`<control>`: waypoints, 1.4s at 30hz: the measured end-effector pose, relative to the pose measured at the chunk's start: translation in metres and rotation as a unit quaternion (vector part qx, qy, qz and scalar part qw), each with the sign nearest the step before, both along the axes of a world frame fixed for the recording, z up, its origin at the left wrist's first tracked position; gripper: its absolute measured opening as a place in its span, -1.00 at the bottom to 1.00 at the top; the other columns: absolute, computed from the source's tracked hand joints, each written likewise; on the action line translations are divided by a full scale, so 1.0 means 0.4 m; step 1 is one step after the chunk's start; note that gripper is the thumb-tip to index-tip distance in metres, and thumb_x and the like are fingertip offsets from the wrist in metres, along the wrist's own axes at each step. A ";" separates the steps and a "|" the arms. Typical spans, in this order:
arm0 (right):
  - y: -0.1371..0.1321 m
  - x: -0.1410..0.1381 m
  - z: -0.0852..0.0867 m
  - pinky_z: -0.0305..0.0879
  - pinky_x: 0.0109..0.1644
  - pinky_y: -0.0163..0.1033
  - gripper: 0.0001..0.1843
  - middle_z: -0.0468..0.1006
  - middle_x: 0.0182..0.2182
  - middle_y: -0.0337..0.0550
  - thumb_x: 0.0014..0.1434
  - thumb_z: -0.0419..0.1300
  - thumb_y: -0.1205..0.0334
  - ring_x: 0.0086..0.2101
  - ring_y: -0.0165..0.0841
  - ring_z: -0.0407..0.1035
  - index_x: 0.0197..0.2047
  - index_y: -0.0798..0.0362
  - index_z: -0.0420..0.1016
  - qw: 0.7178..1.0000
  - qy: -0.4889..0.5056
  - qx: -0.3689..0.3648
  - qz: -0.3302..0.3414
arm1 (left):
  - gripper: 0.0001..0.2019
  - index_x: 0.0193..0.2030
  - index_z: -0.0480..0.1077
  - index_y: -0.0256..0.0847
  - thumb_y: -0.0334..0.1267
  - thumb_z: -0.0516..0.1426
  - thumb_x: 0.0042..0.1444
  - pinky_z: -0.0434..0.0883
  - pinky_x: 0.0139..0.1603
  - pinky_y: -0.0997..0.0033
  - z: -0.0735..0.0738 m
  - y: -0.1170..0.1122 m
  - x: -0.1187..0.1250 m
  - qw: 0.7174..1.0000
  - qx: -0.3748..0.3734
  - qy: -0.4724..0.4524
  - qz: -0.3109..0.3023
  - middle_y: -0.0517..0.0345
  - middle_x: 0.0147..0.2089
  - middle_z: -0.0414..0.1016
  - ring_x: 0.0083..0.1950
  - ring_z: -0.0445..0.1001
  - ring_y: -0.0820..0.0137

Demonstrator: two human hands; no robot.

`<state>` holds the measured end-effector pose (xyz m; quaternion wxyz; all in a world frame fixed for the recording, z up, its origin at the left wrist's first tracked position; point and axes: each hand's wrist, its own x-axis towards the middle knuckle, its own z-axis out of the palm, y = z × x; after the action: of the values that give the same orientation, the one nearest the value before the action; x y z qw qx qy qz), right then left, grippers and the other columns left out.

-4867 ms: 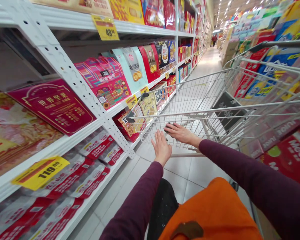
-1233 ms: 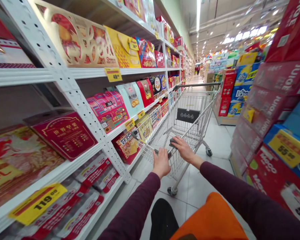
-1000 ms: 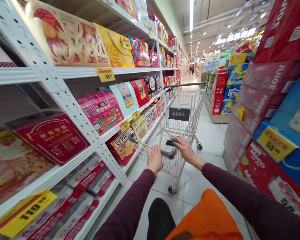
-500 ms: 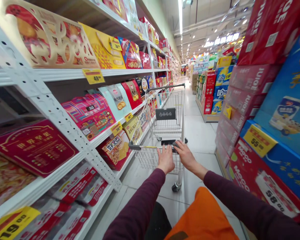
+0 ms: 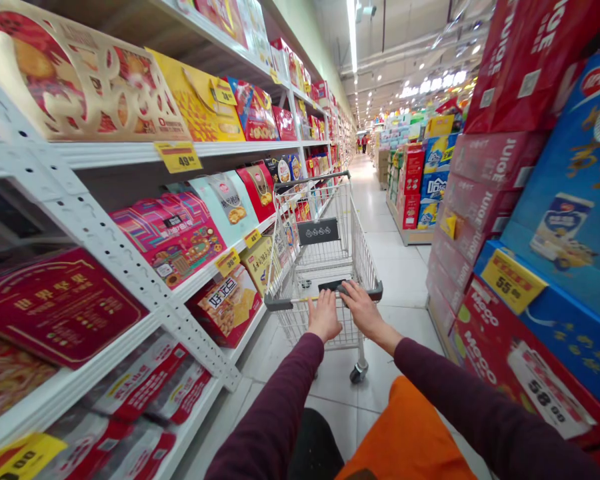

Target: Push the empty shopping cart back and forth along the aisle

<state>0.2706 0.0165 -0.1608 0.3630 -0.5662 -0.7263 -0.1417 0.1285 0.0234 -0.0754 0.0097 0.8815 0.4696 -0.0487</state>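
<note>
My left hand (image 5: 324, 318) and right hand (image 5: 366, 315) are both up on the grey plastic cart handle (image 5: 290, 301), side by side with a small gap between them. My fingers lie over the top of the bar, but I can't see underneath, so I can't say if it's a real grip or just resting. Right by my right hand there's a small dark flat thing (image 5: 330, 286) on the handle, and I can't make out what it is.

The wire shopping cart (image 5: 325, 260) is straight ahead of me, all thin metal mesh, with a black plate (image 5: 318, 231) on the far side of the basket. Only one caster wheel (image 5: 359, 374) really shows.

On the left are white perforated steel shelves (image 5: 115, 247) packed with glossy gift boxes, and a yellow price tag (image 5: 25, 457) gets cut off at the bottom corner. On the right are stacked red cartons (image 5: 495, 160) on the tiled floor (image 5: 395, 280). My maroon sleeves (image 5: 265, 413) run in from below, over an orange cloth (image 5: 405, 433) that's cut off by the frame. The people (image 5: 363, 141) way down the aisle are too tiny to make out.
</note>
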 end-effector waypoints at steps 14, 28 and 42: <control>0.022 -0.035 -0.009 0.16 0.21 0.08 -0.55 0.33 0.15 0.01 0.16 -0.08 0.51 0.24 -0.19 0.01 0.03 0.08 0.44 1.000 -0.001 0.027 0.002 | -0.24 0.33 -0.10 -0.39 -0.31 0.01 -0.06 -0.20 0.35 -0.12 -0.013 -0.002 -0.051 0.999 0.022 -0.006 0.035 -0.13 0.41 -0.11 0.42 -0.19 0.17; 0.041 -0.119 0.017 0.14 0.24 0.01 -0.55 0.34 0.14 0.03 0.14 -0.08 0.56 0.21 -0.16 0.07 -0.01 0.14 0.46 1.000 -0.007 0.007 0.002 | -0.23 0.33 -0.08 -0.37 -0.39 0.04 -0.08 -0.16 0.35 -0.05 -0.017 0.030 -0.193 0.988 0.069 -0.007 0.137 -0.15 0.42 -0.17 0.43 -0.23 0.17; 0.023 -0.061 0.002 0.10 0.25 0.09 -0.51 0.29 0.17 0.08 0.16 -0.12 0.58 0.27 -0.18 -0.08 0.04 0.15 0.44 1.000 0.020 0.019 -0.002 | -0.23 0.34 -0.12 -0.40 -0.42 0.03 -0.07 -0.13 0.37 -0.01 -0.036 0.015 -0.241 0.984 0.081 -0.071 0.139 -0.14 0.42 -0.19 0.43 -0.22 0.20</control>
<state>0.2461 0.0258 -0.1600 0.3884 -0.5632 -0.7149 -0.1448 0.0322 0.0296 -0.0898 -0.0220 0.8069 0.5878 0.0541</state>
